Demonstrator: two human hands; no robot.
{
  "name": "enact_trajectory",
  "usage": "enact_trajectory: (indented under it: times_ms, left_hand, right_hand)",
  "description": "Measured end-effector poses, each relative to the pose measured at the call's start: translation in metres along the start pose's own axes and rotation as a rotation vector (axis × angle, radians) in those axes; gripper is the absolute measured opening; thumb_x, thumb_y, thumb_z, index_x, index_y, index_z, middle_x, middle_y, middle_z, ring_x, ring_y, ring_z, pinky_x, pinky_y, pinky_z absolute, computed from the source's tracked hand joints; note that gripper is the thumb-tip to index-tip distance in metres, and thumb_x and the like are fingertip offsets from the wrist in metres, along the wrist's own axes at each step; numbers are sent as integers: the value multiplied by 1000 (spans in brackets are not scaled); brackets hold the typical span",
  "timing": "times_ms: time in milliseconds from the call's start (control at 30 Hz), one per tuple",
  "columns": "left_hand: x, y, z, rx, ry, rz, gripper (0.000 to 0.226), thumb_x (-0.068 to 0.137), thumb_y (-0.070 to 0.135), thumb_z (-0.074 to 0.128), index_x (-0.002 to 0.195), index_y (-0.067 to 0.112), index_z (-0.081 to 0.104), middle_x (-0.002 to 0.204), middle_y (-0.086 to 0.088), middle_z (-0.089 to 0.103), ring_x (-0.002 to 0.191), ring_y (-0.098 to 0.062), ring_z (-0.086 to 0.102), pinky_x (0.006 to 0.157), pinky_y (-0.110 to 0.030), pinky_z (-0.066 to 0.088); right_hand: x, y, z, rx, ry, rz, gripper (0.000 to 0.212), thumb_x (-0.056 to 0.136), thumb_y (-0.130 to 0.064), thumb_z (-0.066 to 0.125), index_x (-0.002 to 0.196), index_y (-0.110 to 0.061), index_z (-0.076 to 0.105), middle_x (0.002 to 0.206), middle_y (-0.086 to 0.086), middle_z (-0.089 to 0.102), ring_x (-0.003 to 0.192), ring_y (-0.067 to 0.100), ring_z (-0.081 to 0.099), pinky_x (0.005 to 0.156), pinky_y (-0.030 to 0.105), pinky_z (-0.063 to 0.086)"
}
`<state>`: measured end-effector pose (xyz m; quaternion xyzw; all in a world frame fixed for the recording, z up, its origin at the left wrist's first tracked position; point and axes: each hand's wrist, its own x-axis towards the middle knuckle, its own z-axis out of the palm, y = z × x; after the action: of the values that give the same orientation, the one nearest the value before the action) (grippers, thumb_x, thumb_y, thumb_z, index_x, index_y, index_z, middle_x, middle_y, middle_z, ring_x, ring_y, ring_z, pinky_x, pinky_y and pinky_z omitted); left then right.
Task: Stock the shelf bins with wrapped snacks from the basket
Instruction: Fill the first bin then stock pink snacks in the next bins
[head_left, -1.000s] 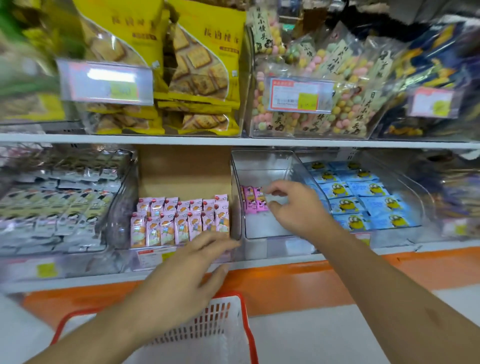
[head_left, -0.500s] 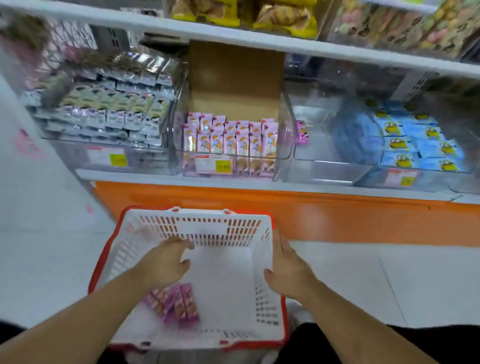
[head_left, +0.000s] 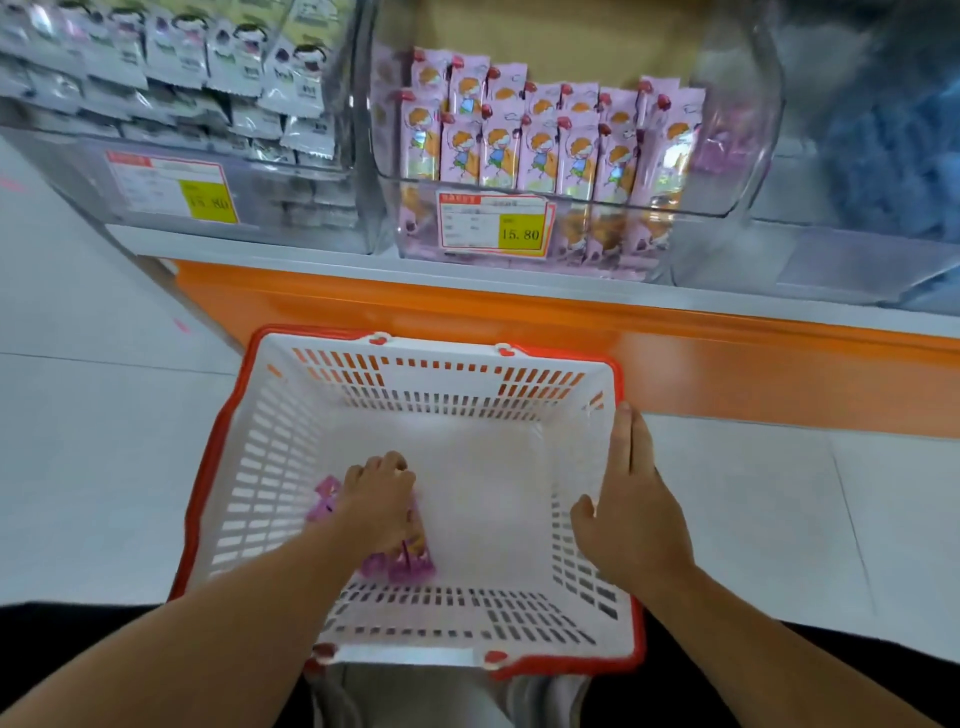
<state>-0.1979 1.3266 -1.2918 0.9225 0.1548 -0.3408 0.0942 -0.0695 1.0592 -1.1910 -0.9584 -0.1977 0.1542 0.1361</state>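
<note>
**Down in the basket: last pink packets under the left hand**

At the bottom of the white, red-rimmed basket (head_left: 291, 441) on the floor, the left hand (head_left: 376, 501) lies over a small cluster of wrapped snacks (head_left: 402, 564), its fingers (head_left: 387, 462) curled down onto them; whether they have truly closed round a packet I cannot tell, since the hand hides most of the pile. The right hand (head_left: 631, 525) rests on the basket's right wall, fingers straight and together along the rim, thumb inside, steadying it.

These packets look light and thin, their film wrappers probably slick and crinkly, so I would expect them to slide against each other and fan out if pinched by one corner. Gathering several flat together, thumb beneath and fingers on top across their middles, seems the safer hold. The contents may be brittle, so squeezing hard looks unwise.

What shows of them is pink to purple, glossy, narrow and long, lying near the basket's near-left part. They seem to match the upright pink cartoon-printed packets in the clear shelf bin (head_left: 748, 171) above, behind a price tag (head_left: 493, 226).
</note>
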Motion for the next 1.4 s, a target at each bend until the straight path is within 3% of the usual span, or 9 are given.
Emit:
enact_trajectory:
  times_ms: [367, 567, 667, 867, 967, 1067, 1133, 1233, 1400]
  left_hand:
    - [3, 15, 7, 68, -42, 56, 31, 91, 31, 63, 117, 22, 49, 121, -3, 61, 121, -28, 53, 108, -45, 31]
    - [-5, 28, -5, -292, 11, 161, 38, 79, 9, 74, 101, 24, 46, 101, 4, 51, 92, -20, 53, 73, -31, 39]
    - [-10, 42, -34, -397, 46, 192, 35, 80, 12, 80, 103, 24, 56, 103, 6, 55, 92, -14, 55, 75, -24, 44]
    - [-39, 68, -137, -775, 96, 262, 36, 74, 16, 90, 100, 29, 68, 103, 6, 69, 83, -18, 73, 83, -41, 62]
    - [-68, 80, -194, -891, 172, 290, 31, 80, 14, 88, 103, 25, 71, 106, 1, 69, 82, -23, 74, 77, -33, 61]
    - [-105, 89, -245, -966, 236, 303, 28, 81, 17, 89, 104, 18, 72, 106, -4, 72, 79, -20, 73, 71, -33, 59]
    - [-129, 94, -273, -1037, 265, 325, 31, 81, 16, 89, 106, 13, 71, 106, -9, 73, 75, -21, 72, 67, -31, 59]
    - [-155, 107, -308, -1159, 342, 336, 34, 81, 12, 89, 109, 10, 70, 103, -13, 74, 70, -21, 71, 66, -29, 60]
    - [-176, 140, -346, -1380, 443, 399, 34, 83, 12, 86, 113, 9, 71, 105, -22, 74, 78, -23, 75, 76, -31, 63]
  right_hand:
    - [1, 1, -1, -9, 7, -12, 120, 89, -39, 74, 162, -32, -21, 174, -8, -8, 127, 27, 62, 83, 38, 64]
    - [0, -3, -6, -1, 10, -28, 119, 90, -40, 72, 160, -33, -24, 174, -10, -8, 137, 26, 54, 88, 34, 62]
    - [-2, -6, -10, -28, -5, -18, 118, 90, -41, 71, 161, -29, -23, 175, -7, -7, 146, 24, 44, 96, 32, 57]
    - [-3, -17, -33, -58, -159, 8, 127, 81, -22, 74, 161, -19, -24, 170, 1, -2, 152, 25, 21, 117, 36, 43]
    - [3, -34, -67, -153, -242, 43, 105, 82, -27, 73, 163, -10, 8, 161, 9, 18, 149, 30, 22, 122, 40, 34]
    - [17, -55, -131, -132, -261, -28, 46, 90, -19, 60, 135, -13, 58, 141, 12, 53, 132, 33, 50, 109, 40, 47]
    - [20, -67, -178, 45, -287, -119, 32, 86, -6, 53, 111, -18, 69, 116, 8, 71, 111, 29, 66, 94, 41, 57]
    - [7, -74, -237, 360, -255, -235, 28, 78, -5, 54, 92, -27, 62, 87, -1, 74, 78, 18, 67, 72, 44, 56]
    - [-24, -77, -287, 365, 26, -460, 36, 81, -20, 78, 101, -26, 48, 88, -5, 61, 68, 15, 53, 67, 41, 51]
